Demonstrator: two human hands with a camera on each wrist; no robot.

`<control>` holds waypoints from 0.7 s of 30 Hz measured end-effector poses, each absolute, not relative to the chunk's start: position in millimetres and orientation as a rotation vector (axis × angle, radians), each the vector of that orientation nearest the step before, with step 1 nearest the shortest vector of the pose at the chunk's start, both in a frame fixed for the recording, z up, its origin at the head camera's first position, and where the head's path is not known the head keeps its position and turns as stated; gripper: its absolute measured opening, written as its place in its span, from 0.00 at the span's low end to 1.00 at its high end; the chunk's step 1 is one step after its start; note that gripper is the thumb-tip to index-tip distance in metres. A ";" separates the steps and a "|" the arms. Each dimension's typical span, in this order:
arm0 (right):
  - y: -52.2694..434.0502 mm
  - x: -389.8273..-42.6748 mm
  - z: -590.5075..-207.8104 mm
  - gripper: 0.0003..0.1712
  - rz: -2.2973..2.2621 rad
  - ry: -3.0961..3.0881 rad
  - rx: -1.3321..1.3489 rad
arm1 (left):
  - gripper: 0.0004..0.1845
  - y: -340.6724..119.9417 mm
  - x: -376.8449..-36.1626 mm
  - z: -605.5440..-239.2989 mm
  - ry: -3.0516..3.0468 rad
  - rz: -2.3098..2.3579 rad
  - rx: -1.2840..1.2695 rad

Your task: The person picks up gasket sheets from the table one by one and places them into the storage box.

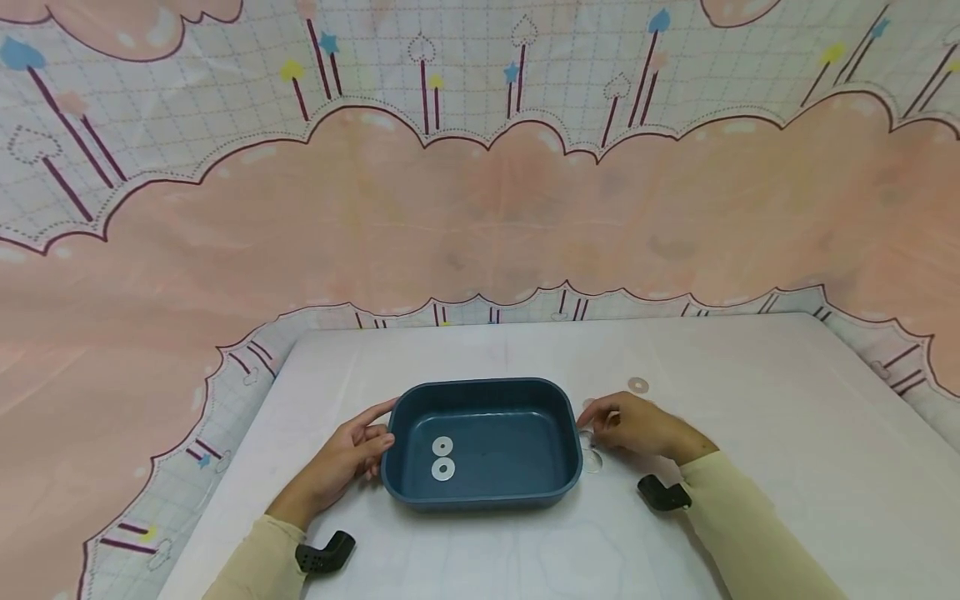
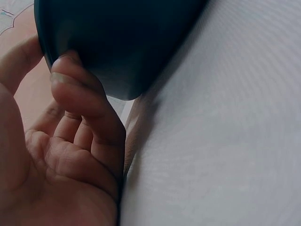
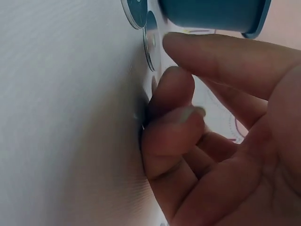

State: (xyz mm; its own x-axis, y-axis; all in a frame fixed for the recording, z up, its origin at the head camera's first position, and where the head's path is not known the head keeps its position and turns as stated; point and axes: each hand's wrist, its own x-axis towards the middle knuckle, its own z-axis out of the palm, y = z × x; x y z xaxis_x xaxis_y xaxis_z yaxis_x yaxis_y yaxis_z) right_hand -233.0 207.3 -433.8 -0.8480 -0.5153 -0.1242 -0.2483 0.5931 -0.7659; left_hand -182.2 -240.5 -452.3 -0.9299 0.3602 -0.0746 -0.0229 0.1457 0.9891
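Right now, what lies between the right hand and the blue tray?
Head view: flat washers on the white table lie between right hand and blue tray; right wrist view agrees.

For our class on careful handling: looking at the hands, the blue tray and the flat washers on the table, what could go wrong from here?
1. The washers beside the tray lie flat on the smooth table; the right hand picks with its fingertips, so one may slip away.
2. The left hand only touches the blue tray at its rim; a knock could shift it.
3. A lone washer farther back might be overlooked.
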 end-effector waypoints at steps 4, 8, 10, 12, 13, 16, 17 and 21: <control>204.0 -230.8 -433.9 0.13 -1.078 2.516 -0.666 | 0.35 -240.9 -182.7 -452.4 2.132 1.853 0.336; 201.2 -228.2 -433.6 0.13 -1.061 2.544 -0.692 | 0.35 -241.2 -183.2 -453.0 2.130 1.856 0.346; 200.5 -227.6 -433.7 0.13 -1.051 2.553 -0.707 | 0.35 -241.1 -182.8 -453.0 2.132 1.853 0.336; 200.1 -227.3 -433.5 0.13 -1.036 2.562 -0.715 | 0.35 -241.0 -182.3 -453.1 2.135 1.847 0.324; 200.2 -227.3 -433.4 0.13 -1.029 2.564 -0.719 | 0.35 -240.8 -181.9 -452.9 2.137 1.845 0.314; 200.6 -227.2 -432.3 0.12 -1.002 2.576 -0.716 | 0.35 -240.3 -181.4 -452.7 2.138 1.843 0.299; 200.8 -227.1 -431.8 0.12 -0.996 2.580 -0.708 | 0.35 -240.1 -181.3 -452.6 2.138 1.843 0.301; 202.7 -226.6 -430.5 0.11 -0.990 2.589 -0.634 | 0.35 -240.0 -181.1 -452.6 2.134 1.851 0.317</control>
